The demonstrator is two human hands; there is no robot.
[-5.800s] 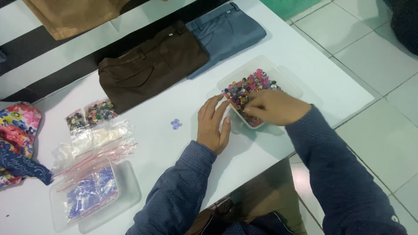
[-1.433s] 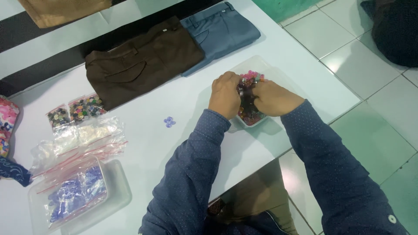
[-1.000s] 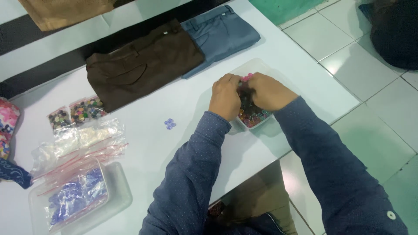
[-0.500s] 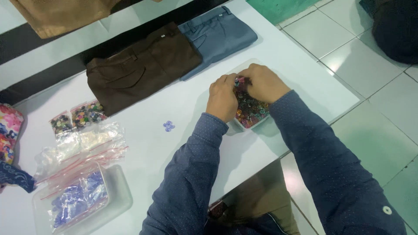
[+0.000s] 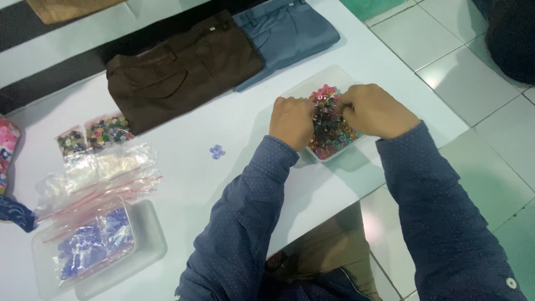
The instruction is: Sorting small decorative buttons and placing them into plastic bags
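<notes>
A clear plastic tray [image 5: 326,83] full of small multicoloured buttons [image 5: 331,129] sits near the right edge of the white table [image 5: 234,184]. My left hand [image 5: 292,121] rests on the tray's left side, fingers curled down into the buttons. My right hand [image 5: 373,110] lies over the tray's right side, its fingertips bent into the pile. The fingertips of both hands are hidden, so I cannot see what they pinch. A few pale purple buttons [image 5: 217,151] lie loose on the table to the left of my left hand.
Folded brown trousers [image 5: 178,69] and folded blue trousers [image 5: 284,33] lie at the back. Zip bags of buttons [image 5: 100,167] and a clear tub with blue buttons [image 5: 95,245] sit at the left. Patterned cloth [image 5: 6,150] is at the far left. Tiled floor [image 5: 473,83] lies right.
Both hands have come together over the tray and keep working in the buttons; earlier the left hand lay flat on the table beside the tray. The view has shifted slightly.
</notes>
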